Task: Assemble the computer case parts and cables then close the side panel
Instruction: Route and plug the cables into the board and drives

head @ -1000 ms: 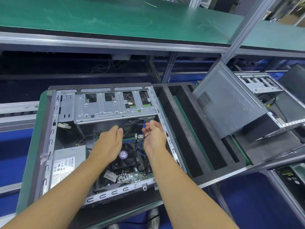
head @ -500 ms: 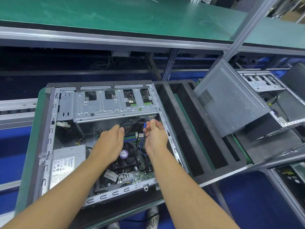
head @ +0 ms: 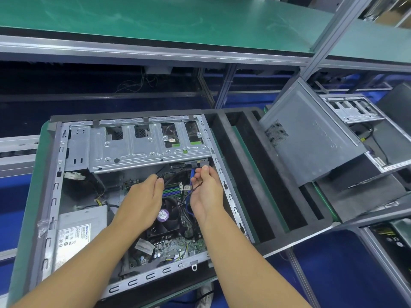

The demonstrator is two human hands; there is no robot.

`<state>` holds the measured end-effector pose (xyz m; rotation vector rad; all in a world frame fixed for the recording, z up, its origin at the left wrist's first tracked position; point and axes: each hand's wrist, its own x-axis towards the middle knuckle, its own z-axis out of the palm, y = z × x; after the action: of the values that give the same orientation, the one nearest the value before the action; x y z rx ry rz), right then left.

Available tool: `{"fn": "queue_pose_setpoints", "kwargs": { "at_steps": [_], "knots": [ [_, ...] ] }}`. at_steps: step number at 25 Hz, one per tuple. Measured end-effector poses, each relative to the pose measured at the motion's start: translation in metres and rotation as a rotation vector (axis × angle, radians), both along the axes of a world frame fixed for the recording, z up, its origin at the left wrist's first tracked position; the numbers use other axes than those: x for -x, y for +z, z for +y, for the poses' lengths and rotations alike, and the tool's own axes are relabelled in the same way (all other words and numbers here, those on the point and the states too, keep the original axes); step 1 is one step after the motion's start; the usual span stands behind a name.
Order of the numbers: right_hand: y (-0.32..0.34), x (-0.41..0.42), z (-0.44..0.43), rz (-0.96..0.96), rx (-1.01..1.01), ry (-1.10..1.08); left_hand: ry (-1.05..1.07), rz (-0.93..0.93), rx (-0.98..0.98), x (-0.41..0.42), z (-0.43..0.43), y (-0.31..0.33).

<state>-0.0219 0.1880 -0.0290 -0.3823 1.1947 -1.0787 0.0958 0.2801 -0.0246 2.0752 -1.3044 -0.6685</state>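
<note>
Grey steel case [head: 55, 196] lies open on the table [head: 31, 185], cabling under way, panel not yet on.
Under the drive cage [head: 144, 150], at 12 o'clock of the board, the left hand [head: 144, 196] curls round a black cable [head: 161, 175] and the right hand [head: 206, 192] pinches thin dark wires [head: 195, 187] beside the blue cable [head: 192, 174]. Power supply [head: 77, 230] and fan [head: 164, 215] look seated. My read: plugs remain, then the side panel [head: 311, 141], leaning at 3 o'clock.
</note>
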Motion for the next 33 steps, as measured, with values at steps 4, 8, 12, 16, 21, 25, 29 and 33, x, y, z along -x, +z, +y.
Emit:
{"fn": "queue_pose_setpoints", "kwargs": {
  "at_steps": [4,8,12,16,21,25,29,33],
  "knots": [
    [0.0010,-0.0007,0.0007,0.110,0.039,0.034,-0.006,0.002,-0.007,0.0005,0.0009,0.0010],
    [0.0014,-0.0040,0.0041,0.074,0.075,0.018,-0.001,-0.003,-0.015,0.0021,0.0013,0.0037],
    [0.0030,-0.0022,0.0045,0.066,0.073,0.023,-0.001,0.000,-0.016,0.0011,0.0020,0.0038],
    [0.0025,-0.0013,0.0054,0.058,0.064,0.027,-0.001,-0.003,-0.009,0.0013,0.0023,0.0040],
    [0.0015,-0.0002,0.0032,0.103,0.061,0.055,0.005,-0.001,-0.004,0.0013,0.0013,0.0036],
    [0.0015,0.0001,0.0026,0.105,0.068,0.058,0.006,0.001,-0.007,0.0014,0.0013,0.0035],
    [0.0026,-0.0010,0.0019,0.109,0.066,0.050,0.006,0.008,-0.005,0.0012,0.0015,0.0030],
    [0.0016,0.0001,0.0030,0.098,0.063,0.071,0.004,-0.002,-0.011,0.0011,0.0015,0.0019]
  ]
}}
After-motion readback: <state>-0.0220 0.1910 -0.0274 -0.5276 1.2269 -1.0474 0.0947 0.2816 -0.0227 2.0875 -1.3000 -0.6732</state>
